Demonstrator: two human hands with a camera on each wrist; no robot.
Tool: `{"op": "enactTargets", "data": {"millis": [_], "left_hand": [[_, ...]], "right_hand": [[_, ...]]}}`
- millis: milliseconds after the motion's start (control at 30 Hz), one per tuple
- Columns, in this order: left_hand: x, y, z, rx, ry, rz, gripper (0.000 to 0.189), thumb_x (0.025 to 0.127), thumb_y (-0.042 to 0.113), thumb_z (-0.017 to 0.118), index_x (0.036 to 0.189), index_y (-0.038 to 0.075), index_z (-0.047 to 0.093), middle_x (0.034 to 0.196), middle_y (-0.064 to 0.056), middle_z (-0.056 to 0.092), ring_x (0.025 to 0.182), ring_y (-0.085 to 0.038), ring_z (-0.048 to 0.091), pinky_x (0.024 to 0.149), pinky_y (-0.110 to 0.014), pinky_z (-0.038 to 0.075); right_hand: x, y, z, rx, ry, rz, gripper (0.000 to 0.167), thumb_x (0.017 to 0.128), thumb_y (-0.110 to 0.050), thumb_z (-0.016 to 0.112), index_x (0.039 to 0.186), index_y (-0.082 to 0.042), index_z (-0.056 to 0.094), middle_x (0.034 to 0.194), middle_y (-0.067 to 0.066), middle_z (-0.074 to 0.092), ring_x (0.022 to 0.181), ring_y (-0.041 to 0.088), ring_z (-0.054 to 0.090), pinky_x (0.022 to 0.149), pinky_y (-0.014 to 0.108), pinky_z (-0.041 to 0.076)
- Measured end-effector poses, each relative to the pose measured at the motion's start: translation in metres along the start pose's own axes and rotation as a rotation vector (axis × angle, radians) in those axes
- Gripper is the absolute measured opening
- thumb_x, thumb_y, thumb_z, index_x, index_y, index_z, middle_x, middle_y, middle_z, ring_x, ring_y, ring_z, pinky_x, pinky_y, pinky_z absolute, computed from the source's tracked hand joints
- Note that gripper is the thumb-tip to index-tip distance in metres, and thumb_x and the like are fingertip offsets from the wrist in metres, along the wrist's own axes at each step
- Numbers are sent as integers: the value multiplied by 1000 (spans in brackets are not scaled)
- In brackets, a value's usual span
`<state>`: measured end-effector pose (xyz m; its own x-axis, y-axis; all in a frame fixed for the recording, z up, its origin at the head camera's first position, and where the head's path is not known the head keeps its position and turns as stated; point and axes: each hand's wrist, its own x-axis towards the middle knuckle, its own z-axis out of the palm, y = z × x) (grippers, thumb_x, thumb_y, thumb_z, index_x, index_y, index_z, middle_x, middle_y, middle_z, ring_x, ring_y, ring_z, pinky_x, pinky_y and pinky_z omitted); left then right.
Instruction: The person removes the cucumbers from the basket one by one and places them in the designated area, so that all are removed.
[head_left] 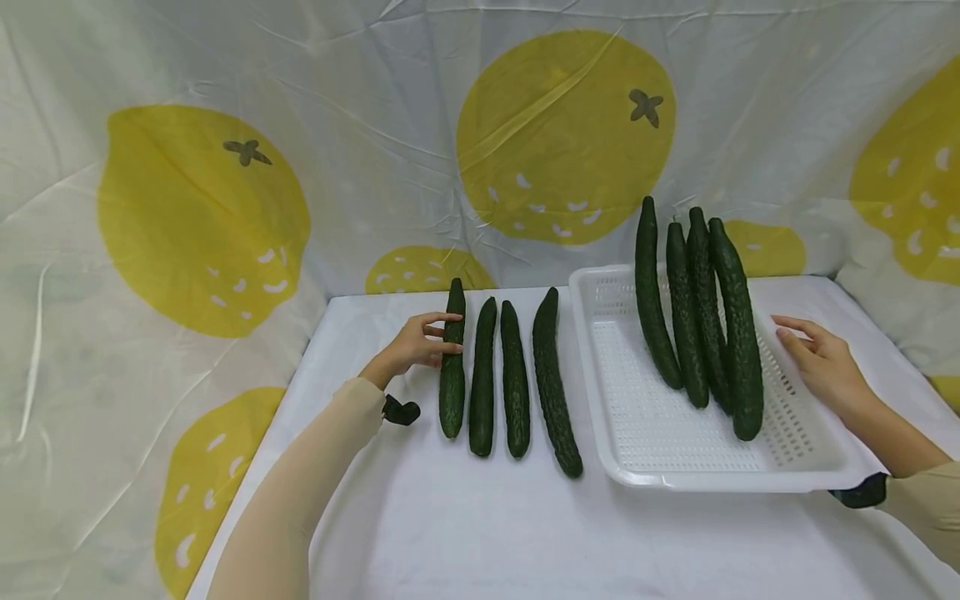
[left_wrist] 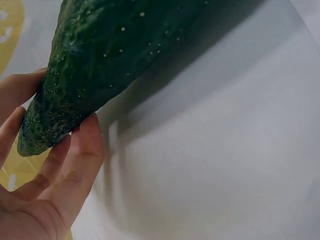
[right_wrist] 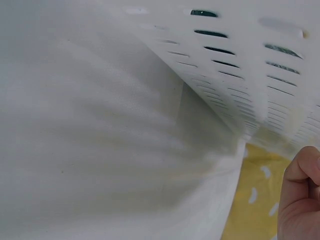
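Note:
In the head view, my left hand (head_left: 417, 343) holds the leftmost cucumber (head_left: 452, 392) around its upper part. The left wrist view shows fingers (left_wrist: 82, 165) on both sides of this bumpy, dark green cucumber (left_wrist: 107, 55) near its tapered end. Three more cucumbers lie side by side to its right, the closest being a straight one (head_left: 482, 392). My right hand (head_left: 823, 360) grips the right rim of a white plastic basket (head_left: 720, 481). Curled fingers (right_wrist: 300, 172) show beside the slotted basket wall (right_wrist: 235, 55) in the right wrist view.
Several cucumbers (head_left: 742, 350) lean in the basket, their upper ends rising past its back rim. A white cloth covers the table (head_left: 480, 533). Behind it hangs a pale curtain (head_left: 375, 100) printed with yellow lemons.

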<state>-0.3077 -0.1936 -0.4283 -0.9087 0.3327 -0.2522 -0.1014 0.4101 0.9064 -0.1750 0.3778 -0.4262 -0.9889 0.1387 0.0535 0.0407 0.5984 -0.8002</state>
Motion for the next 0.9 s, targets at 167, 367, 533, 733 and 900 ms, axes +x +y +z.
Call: {"op": "enactTargets", "data": {"millis": [167,367,533,733,900], "left_hand": [[2,-8,-1,33,11,13,65,86,9,80,145,15,55,145,-30,41,105,-38,64,75,-44,60],[3,-9,1,49,22,7,64,87,9,80,145,18,56,146,-29,41,109,-37,63,75,-41,61],[5,-11,3,51,32,-1,62,87,11,80,145,19,56,146,-28,42,117,-38,58,76,-40,60],[5,-16,5,51,42,0,61,87,13,80,143,18,58,146,-27,43,123,-39,55,79,-40,60],[6,-16,6,57,33,13,61,87,16,80,143,17,58,145,-26,44,124,-38,55,82,-40,59]], "right_hand": [[0,0,0,18,-13,16,59,108,-40,39,154,-3,33,141,46,33,132,60,27,104,74,20],[0,1,0,20,-18,22,60,108,-41,39,154,-2,33,140,46,33,132,60,26,105,75,19],[0,1,0,15,-16,19,59,108,-41,39,154,-3,33,139,46,34,132,59,27,105,74,20],[0,1,1,13,-15,11,58,108,-40,38,154,-3,34,139,45,36,131,56,30,105,73,22],[1,1,0,-1,-4,6,56,109,-38,39,154,-4,35,139,45,36,131,56,31,105,73,22]]}}
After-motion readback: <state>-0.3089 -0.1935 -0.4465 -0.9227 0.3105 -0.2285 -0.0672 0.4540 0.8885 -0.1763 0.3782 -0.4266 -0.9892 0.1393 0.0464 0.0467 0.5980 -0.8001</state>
